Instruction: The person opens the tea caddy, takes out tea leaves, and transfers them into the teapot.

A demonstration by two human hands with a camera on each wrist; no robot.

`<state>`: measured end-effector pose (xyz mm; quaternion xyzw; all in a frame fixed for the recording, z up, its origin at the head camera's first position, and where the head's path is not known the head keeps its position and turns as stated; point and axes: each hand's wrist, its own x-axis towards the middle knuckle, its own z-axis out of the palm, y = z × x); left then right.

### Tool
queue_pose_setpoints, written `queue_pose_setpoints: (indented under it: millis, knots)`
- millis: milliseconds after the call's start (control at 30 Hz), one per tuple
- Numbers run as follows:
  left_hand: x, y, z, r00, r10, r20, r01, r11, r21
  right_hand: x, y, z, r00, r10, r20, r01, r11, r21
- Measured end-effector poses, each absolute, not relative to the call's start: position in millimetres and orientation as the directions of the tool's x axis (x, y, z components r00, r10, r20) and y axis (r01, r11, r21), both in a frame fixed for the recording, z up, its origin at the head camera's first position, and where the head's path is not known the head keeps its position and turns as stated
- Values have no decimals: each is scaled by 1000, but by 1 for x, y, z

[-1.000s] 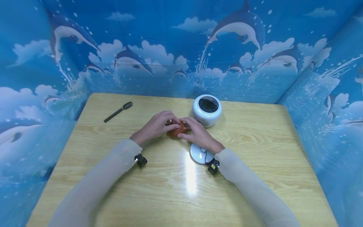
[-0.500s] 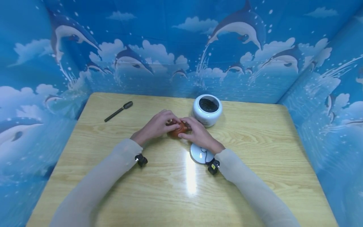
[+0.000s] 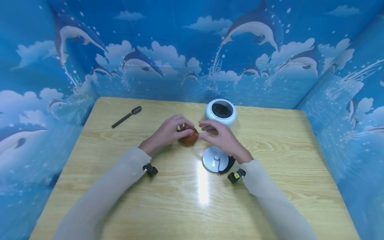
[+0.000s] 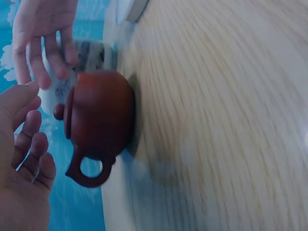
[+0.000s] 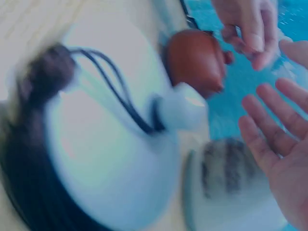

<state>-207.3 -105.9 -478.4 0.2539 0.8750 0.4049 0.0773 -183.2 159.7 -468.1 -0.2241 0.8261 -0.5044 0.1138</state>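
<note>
A reddish-brown teapot (image 3: 188,140) stands upright on the table, its lid on, the handle and round knob plain in the left wrist view. My left hand (image 3: 168,131) hovers over it with loosely bent fingers. In the left wrist view, a gap shows between those fingers and the knob (image 4: 58,111). My right hand (image 3: 222,134) is to the right of the teapot, fingers extended and apart, holding nothing. Behind it stands a white jar (image 3: 210,115) filled with dark, leaf-like bits. Below the right hand lies a white lid (image 3: 214,160) with a black cord and tassel (image 5: 29,159).
A dark, long-handled scoop (image 3: 127,116) lies at the back left of the wooden table (image 3: 168,203). Blue curtains (image 3: 180,50) with dolphins enclose the back and sides. Both wrists carry small black cameras.
My right hand has let go of the teapot and moved right, uncovering more of the lid and its tassel. The left hand stays over the teapot almost unmoved.
</note>
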Motion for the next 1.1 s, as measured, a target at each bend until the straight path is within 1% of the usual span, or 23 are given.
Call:
queue_pose_setpoints:
  millis: [133, 333, 500, 667, 767, 933, 1100]
  knots:
    - [-203, -98, -473, -849, 520, 91, 402, 524, 751, -184, 176, -454, -888, -446, 108, -292, 367, -883]
    - [-196, -83, -473, -809, 577, 110, 449, 487, 749, -193, 200, -442, -913, -342, 220, -338, 338, -878]
    - [-189, -71, -472, -794, 599, 105, 457, 473, 753, -203, 216, -439, -926, -268, 267, -350, 336, -875]
    - [-184, -58, -469, -768, 634, 93, 479, 472, 740, -209, 227, -440, -944, -183, 273, -322, 348, -881]
    - [-180, -50, -469, -756, 649, 82, 488, 476, 732, -214, 232, -444, -950, -156, 269, -307, 339, -889]
    - [-173, -39, -472, -755, 653, 64, 484, 489, 726, -222, 238, -453, -959, -149, 242, -279, 333, -901]
    - [-167, -30, -479, -743, 669, 29, 482, 503, 717, -229, 242, -465, -972, -169, 165, -216, 344, -914]
